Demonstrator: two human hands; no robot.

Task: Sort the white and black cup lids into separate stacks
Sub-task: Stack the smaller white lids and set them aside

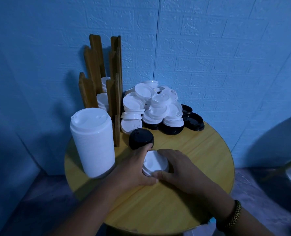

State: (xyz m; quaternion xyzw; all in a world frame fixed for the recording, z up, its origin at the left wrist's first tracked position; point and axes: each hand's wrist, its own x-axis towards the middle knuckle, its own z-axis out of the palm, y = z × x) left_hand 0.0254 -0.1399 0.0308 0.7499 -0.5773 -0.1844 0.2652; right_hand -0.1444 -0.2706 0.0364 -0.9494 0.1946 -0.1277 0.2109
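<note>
A round wooden table (200,150) stands against a blue wall (209,48).

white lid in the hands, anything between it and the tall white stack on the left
Nothing visible does. Only the left hand, holding the white lid with the right hand, lies toward the tall white stack. The black lids sit behind, off that line.

On the table (192,150) before you, a tall lid stack (92,142) stands at the left, a slotted rack (100,79) just behind it. A heap of lids (155,106) lies right of the rack, a short lid stack (141,139) before it. Nearest you, a single lid (155,162) sits between your left hand (132,169) and right hand (180,169).
</note>
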